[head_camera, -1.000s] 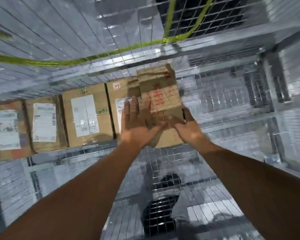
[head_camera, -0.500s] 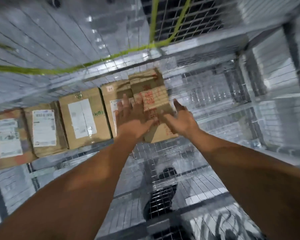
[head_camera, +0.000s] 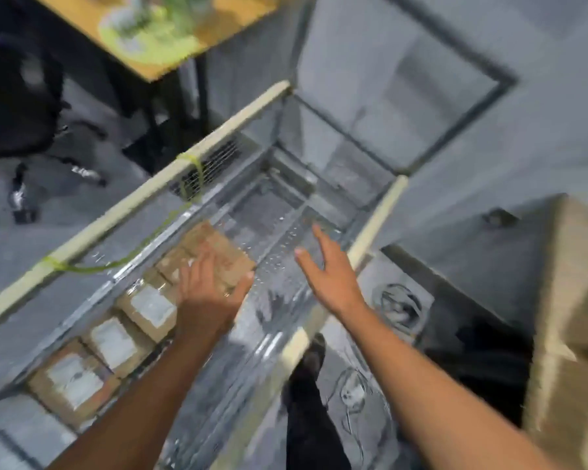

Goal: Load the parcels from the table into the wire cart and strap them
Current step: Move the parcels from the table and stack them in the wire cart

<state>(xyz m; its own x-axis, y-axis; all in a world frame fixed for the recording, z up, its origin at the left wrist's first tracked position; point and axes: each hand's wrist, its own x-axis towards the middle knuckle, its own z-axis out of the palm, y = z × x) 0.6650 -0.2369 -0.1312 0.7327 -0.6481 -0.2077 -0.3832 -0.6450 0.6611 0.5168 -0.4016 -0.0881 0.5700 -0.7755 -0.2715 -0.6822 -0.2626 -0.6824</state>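
One cart [head_camera: 116,217] fills mid-frame, its long axis running lower left to upper right. A row [head_camera: 116,340] of parcels lines its upper-left wall and ends at centre with the end parcel [head_camera: 218,249]. I see the left hand [head_camera: 207,296] lying flat on that one, thumb down its side. The right hand [head_camera: 333,279], fingers spread and empty, hovers apart from it over bare mesh [head_camera: 279,252] just right of the parcel. I judge the right hand nearer the gap where the next parcel goes.
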